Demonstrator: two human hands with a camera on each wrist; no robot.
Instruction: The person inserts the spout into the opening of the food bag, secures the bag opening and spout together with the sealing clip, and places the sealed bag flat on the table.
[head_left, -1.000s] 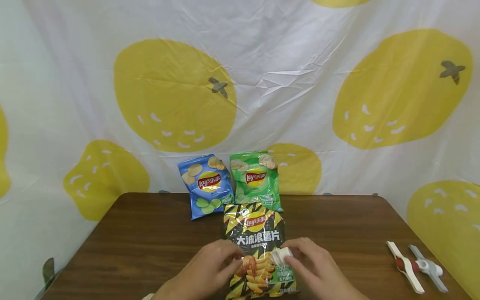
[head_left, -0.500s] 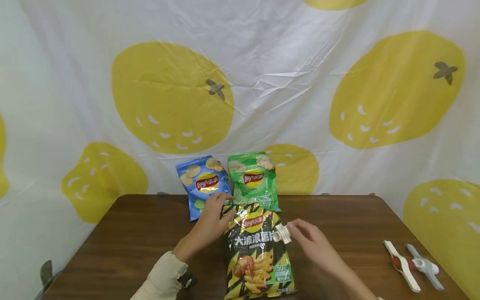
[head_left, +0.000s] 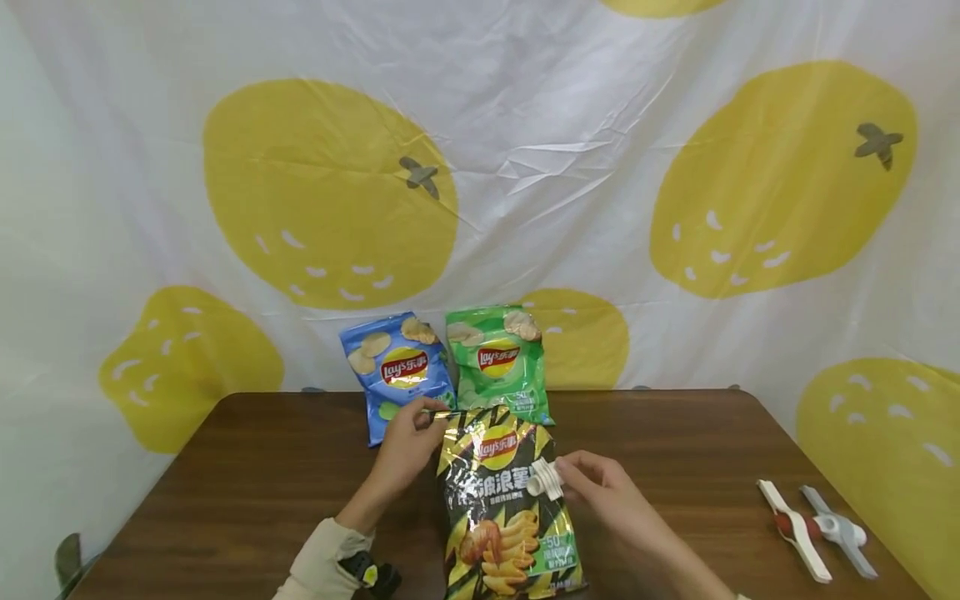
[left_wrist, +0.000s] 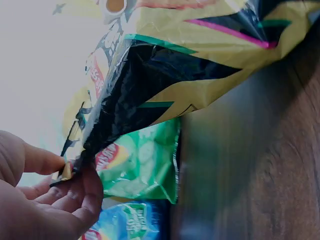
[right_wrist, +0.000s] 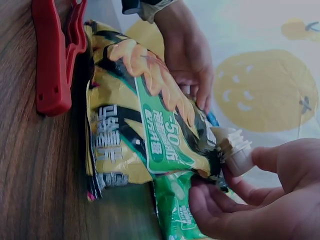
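Note:
A black and yellow Lay's chip bag (head_left: pixel 502 508) lies front side up at the middle of the table. My left hand (head_left: pixel 408 446) pinches its upper left corner between thumb and fingers; in the left wrist view the corner (left_wrist: pixel 67 170) is folded in that grip. My right hand (head_left: pixel 603 487) is at the bag's upper right side. Between its thumb and fingers it holds a small white plastic piece with ridges (right_wrist: pixel 235 152), shaped like a spout or cap. In the head view that piece overlaps the bag's printed letters.
Behind the bag, a blue chip bag (head_left: pixel 405 367) and a green chip bag (head_left: pixel 498 367) lean against the lemon-print cloth (head_left: pixel 555 192). At the right lie a white clip (head_left: pixel 798 537) and a grey clip (head_left: pixel 843 537). A red clip (right_wrist: pixel 52 85) shows in the right wrist view.
My left hand has moved up from the bag's lower left to its top corner and now pinches it. My right hand has carried the white piece up along the bag's right side.

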